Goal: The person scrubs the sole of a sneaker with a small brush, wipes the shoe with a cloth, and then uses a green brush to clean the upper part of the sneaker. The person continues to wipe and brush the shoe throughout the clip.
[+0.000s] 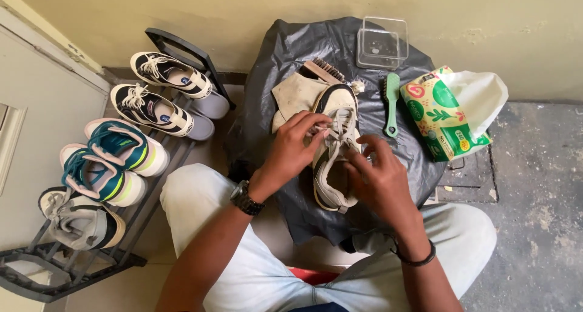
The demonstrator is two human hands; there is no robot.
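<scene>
- A sneaker lies on a plastic sheet on the floor.
- Behind it: a wooden brush, then a clear box.
- Right: a handled brush, then a wipes pack.
- Left: a shoe rack carrying shoes.

figure: the wearer's own body as seen from the head camera, looking down. both forearms are bare, with no sleeves in view. the left hand has a bare wrist carrying a dark wristwatch with a chunky round case and a black strap. the right hand has a thin black band circling its wrist, plain and without a dial. fingers are free of rings as far as can be seen. the legs are clothed in pale, washed-out light blue trousers, loosely creased at the knees.
</scene>
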